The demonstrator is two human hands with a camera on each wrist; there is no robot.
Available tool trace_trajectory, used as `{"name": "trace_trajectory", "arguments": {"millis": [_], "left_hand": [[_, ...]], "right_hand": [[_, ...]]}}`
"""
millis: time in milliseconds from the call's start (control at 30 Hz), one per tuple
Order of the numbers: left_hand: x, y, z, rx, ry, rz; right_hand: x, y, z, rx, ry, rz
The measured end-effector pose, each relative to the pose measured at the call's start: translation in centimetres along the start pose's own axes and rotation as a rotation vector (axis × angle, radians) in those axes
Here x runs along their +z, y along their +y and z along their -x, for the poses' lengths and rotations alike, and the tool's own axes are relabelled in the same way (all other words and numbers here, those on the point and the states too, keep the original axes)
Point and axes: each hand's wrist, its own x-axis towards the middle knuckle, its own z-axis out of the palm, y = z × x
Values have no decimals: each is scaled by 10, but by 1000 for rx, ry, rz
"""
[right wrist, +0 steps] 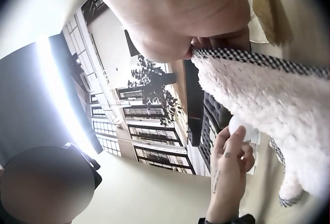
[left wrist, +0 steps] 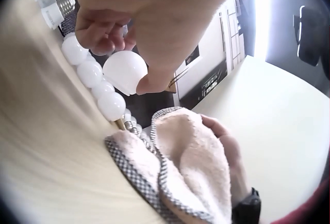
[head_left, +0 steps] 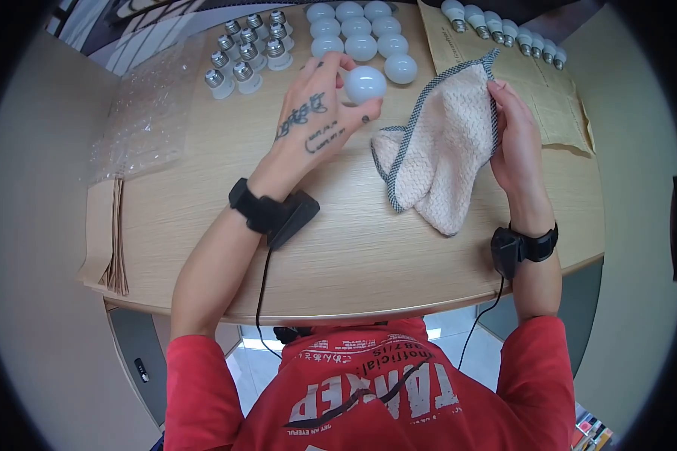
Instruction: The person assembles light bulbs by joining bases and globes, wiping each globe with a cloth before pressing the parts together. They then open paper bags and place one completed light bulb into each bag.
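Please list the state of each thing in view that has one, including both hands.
Left hand: gripping a white dome
White dome: held, no base attached
Right hand: gripping the cloth
Cloth: bunched, partly folded
Grouped domes: loose, off their bases
Bulb bases: upright, screw caps up, uncovered
Row of bulbs: whole, domes joined to caps
Brown paper: spread, creased
Clear plastic: spread, wrinkled

Red top (head_left: 376,391) with white lettering, black wrist straps (head_left: 259,210) trailing thin black cables (head_left: 263,293).
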Motion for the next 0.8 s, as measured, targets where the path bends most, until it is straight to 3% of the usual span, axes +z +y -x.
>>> {"name": "trace_trajectory", "arguments": {"millis": [100, 300, 400, 500, 600, 633, 800], "left_hand": [[-9, 17, 10, -129, -136, 315], [-12, 42, 18, -121, -281, 461], [-5, 41, 17, -99, -256, 482], [-3, 39, 18, -86, -284, 448], [-1, 39, 19, -42, -270, 410], [0, 40, 19, -21, -251, 402], [4, 42, 25, 163, -114, 250]], "right_hand": [[5, 0, 1, -8, 65, -36], [12, -1, 6, -42, 44, -136], [17, -8, 16, 92, -314, -272], [12, -6, 17, 163, -551, -57], [26, 6, 23, -188, -419, 399], [29, 12, 23, -218, -377, 357], [34, 18, 30, -22, -365, 311]]}}
